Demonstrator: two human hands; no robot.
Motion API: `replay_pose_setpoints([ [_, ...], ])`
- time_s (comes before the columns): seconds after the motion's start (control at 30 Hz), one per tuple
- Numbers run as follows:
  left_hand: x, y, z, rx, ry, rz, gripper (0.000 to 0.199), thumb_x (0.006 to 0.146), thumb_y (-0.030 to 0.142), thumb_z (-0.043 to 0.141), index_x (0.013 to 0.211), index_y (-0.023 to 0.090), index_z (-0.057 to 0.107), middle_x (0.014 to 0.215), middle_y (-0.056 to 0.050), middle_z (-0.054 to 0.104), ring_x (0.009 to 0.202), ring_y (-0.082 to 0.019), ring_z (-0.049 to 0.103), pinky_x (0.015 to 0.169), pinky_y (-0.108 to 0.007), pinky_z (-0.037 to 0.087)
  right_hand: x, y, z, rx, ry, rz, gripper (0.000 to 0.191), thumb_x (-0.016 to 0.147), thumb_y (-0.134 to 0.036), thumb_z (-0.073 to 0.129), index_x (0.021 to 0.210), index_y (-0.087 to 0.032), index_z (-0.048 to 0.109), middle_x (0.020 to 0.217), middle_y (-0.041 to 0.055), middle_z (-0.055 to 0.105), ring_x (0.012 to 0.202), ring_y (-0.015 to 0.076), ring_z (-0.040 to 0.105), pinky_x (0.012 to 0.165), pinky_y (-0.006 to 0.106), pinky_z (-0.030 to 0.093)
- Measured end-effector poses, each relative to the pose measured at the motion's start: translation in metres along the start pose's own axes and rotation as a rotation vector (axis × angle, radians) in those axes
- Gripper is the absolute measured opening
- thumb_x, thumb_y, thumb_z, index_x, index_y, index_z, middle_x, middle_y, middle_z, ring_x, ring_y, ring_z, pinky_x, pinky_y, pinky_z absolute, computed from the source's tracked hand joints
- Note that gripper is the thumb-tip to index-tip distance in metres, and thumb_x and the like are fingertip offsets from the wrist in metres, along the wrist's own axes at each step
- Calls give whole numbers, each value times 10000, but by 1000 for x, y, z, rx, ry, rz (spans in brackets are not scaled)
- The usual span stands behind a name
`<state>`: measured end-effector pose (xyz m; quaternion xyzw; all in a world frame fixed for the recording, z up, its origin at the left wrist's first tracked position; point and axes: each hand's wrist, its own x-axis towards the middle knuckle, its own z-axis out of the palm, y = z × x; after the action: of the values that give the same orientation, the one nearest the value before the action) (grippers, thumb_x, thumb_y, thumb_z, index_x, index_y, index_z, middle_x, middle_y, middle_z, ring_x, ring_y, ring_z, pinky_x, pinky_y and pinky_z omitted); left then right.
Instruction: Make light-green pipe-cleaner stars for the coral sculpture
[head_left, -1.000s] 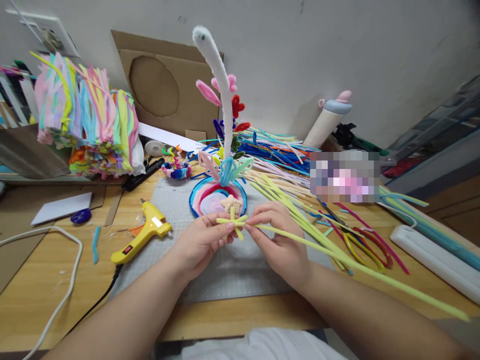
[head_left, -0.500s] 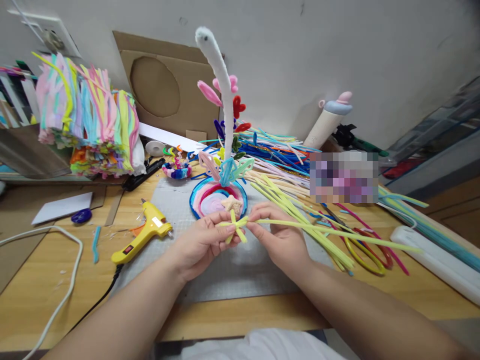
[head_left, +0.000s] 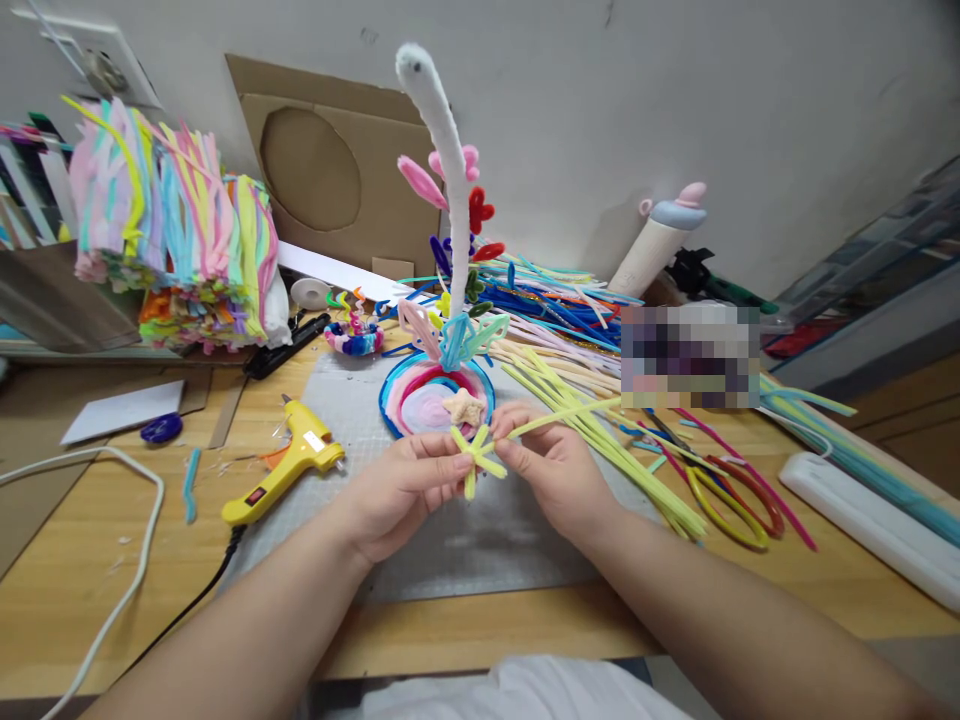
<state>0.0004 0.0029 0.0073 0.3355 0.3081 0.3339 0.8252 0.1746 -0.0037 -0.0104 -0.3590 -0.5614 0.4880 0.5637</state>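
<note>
Between my hands is a yellow pipe cleaner star (head_left: pixel 478 455) with several short arms. My left hand (head_left: pixel 431 475) pinches its centre between thumb and fingers. My right hand (head_left: pixel 551 465) pinches a long yellow pipe cleaner (head_left: pixel 581 411) beside the star; its free end points up to the right. Just behind the hands lies a round coil base (head_left: pixel 390 385) in blue, pink and white, with a beige star (head_left: pixel 464 407) on its near edge. A tall white fuzzy stem (head_left: pixel 450 170) with coloured loops rises behind the base.
A yellow glue gun (head_left: pixel 289 465) lies at left on the grey mat (head_left: pixel 360 540). Loose yellow pipe cleaners (head_left: pixel 600 440) and scissors (head_left: pixel 727 510) are at right, near a white power strip (head_left: pixel 862 530). Pipe cleaner bundles (head_left: pixel 180 220) stand at back left; a tilted bottle (head_left: pixel 652 240) is at back right.
The star has turned in my left hand, its arms now fanned out more. The long pipe cleaner's free end has swung upward from its flatter, rightward direction. Both hands remain in nearly the same place.
</note>
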Motion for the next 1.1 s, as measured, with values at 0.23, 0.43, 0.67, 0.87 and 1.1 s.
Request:
replay_pose_setpoints([
  [0.23, 7, -6, -7, -13, 185, 108, 126, 650, 192, 776, 663, 112, 681, 628, 7, 609, 562, -56, 501, 547, -170, 397, -8, -3, 2, 85, -130, 439, 237, 833, -321, 521, 650, -172, 549, 606, 0, 561, 484, 116, 514, 451, 237, 358],
  [0.43, 7, -5, -5, -43, 178, 110, 102, 671, 175, 761, 694, 113, 683, 653, 10, 609, 576, -51, 500, 556, -162, 401, -12, -22, -6, -694, 148, -523, 136, 799, -140, 554, 885, -213, 631, 917, 53, 638, 886, 206, 588, 834, 396, 406],
  [0.67, 1, -3, 3, -100, 26, 21, 101, 686, 170, 748, 757, 124, 692, 653, 10, 597, 572, -51, 499, 579, -161, 409, 0, -13, -10, -816, -138, -569, 195, 840, -146, 582, 1007, -245, 599, 926, 27, 689, 881, 184, 633, 935, 433, 351],
  [0.87, -2, -2, 4, -38, -37, -44, 164, 614, 186, 787, 688, 125, 654, 614, 15, 579, 553, -62, 500, 557, -173, 382, -2, -12, -12, -634, -148, -613, 164, 823, -90, 584, 917, -216, 632, 833, 39, 663, 770, 168, 608, 727, 342, 420],
  [1.1, -5, 1, 6, 211, -41, -22, 173, 622, 221, 779, 710, 132, 659, 614, 15, 587, 584, -83, 488, 595, -201, 369, 0, -15, -15, -718, -232, -665, 187, 860, -133, 505, 938, -232, 643, 833, 46, 672, 787, 178, 621, 749, 361, 400],
])
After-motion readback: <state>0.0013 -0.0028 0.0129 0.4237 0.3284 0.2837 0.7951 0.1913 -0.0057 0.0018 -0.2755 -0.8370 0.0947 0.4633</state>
